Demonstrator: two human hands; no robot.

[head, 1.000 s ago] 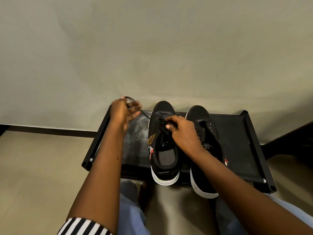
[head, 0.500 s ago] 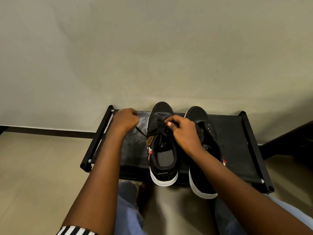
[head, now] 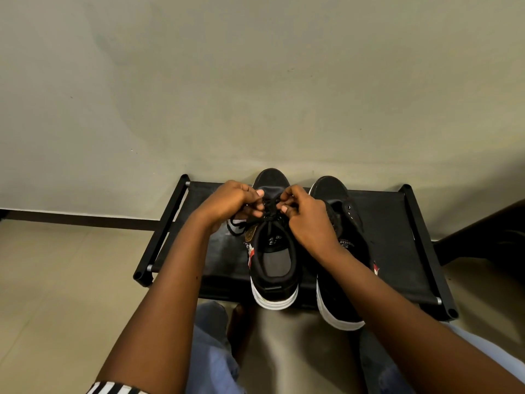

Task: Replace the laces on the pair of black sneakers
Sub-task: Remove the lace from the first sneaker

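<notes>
Both hands (head: pixel 272 207) pinch the black lace (head: pixel 268 205) over the left sneaker (head: pixel 272 251).

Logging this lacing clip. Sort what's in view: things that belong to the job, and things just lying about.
Part of the job:
- left sneaker, being laced
- right sneaker, beside it
- black lace, pinched over the left sneaker's eyelets
- left hand and right hand, both holding the lace

Just there:
- black rack under both sneakers
- wall
- tiled floor
</notes>
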